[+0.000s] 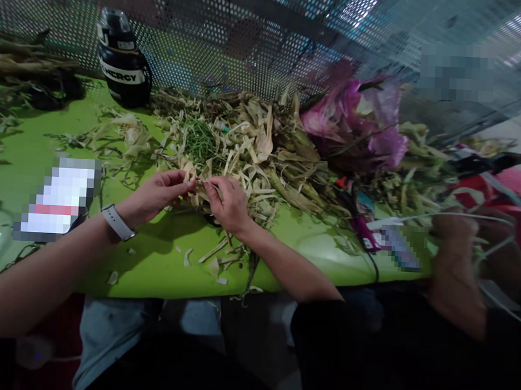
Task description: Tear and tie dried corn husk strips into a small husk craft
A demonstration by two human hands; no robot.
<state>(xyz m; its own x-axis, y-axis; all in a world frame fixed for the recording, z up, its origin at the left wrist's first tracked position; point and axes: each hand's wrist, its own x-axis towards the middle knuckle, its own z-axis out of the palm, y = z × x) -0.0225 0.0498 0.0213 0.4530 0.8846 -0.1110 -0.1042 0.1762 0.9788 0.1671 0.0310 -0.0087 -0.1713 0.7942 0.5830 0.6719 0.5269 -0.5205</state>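
My left hand (158, 194) and my right hand (228, 204) meet over the near edge of a heap of dried pale husk strips (245, 150) on a green table (161, 254). Both hands pinch a thin pale husk strip (199, 183) between fingertips, the left from the left side, the right from the right. A white watch (117, 222) sits on my left wrist. Small scraps of husk (214, 252) lie on the table under my right forearm.
A black bottle (121, 57) stands at the back left against a perforated metal screen (251, 37). A pink plastic bag (356, 121) lies in the heap at right. Another person's hands (459, 240) work with white cord at far right. Tools with red handles (359, 215) lie nearby.
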